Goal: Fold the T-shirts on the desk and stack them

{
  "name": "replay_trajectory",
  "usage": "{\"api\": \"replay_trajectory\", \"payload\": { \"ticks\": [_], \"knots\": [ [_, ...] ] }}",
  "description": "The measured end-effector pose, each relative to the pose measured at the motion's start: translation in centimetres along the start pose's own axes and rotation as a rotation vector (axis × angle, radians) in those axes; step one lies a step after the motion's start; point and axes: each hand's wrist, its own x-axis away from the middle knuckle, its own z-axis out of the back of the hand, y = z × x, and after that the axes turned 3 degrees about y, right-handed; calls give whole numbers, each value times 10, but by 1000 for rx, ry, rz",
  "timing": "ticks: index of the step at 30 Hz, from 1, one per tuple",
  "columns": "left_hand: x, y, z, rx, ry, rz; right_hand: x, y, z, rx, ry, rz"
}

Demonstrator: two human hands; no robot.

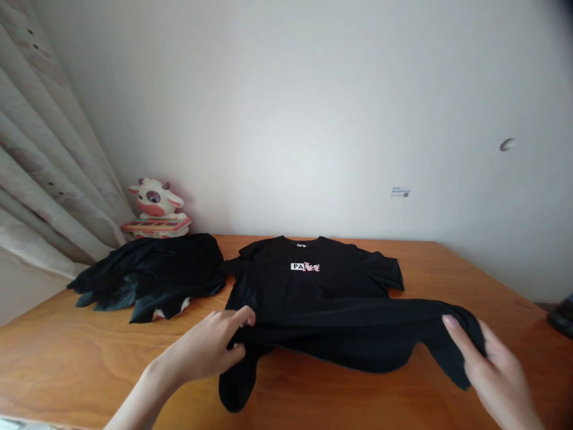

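Note:
A black T-shirt lies front up on the wooden table, its collar toward the wall and a white and pink print on the chest. My left hand is closed on the near left part of the shirt, and a flap of cloth hangs below the fingers. On the other side, my right hand pinches the near right part, thumb on top and fingers behind. Between both hands the lower cloth is lifted and stretched sideways, sagging in the middle. The shirt's upper half rests flat with its sleeves spread.
A heap of dark clothes sits left of the shirt on the wooden table. Behind it stands a toy cow with a keyboard. A pale curtain hangs at the left, and a dark object is at the right edge.

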Motion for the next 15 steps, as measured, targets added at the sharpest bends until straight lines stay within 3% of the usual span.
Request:
{"api": "replay_trajectory", "payload": {
  "ticks": [2, 5, 8, 13, 15],
  "knots": [
    [2, -4, 4, 23, 33, 10, -1, 5, 9, 20, -53, -79],
    [2, -6, 2, 3, -9, 6, -5, 14, 16, 104, -188, -92],
    [2, -8, -6, -58, -85, 31, -7, 19, 22, 207, -374, -8],
    [15, -11, -15, -23, -191, 215, -4, 36, 35, 301, -751, 175],
    [22, -10, -18, -41, -211, 259, -2, 54, 39, 364, -676, 235]
  ]
}}
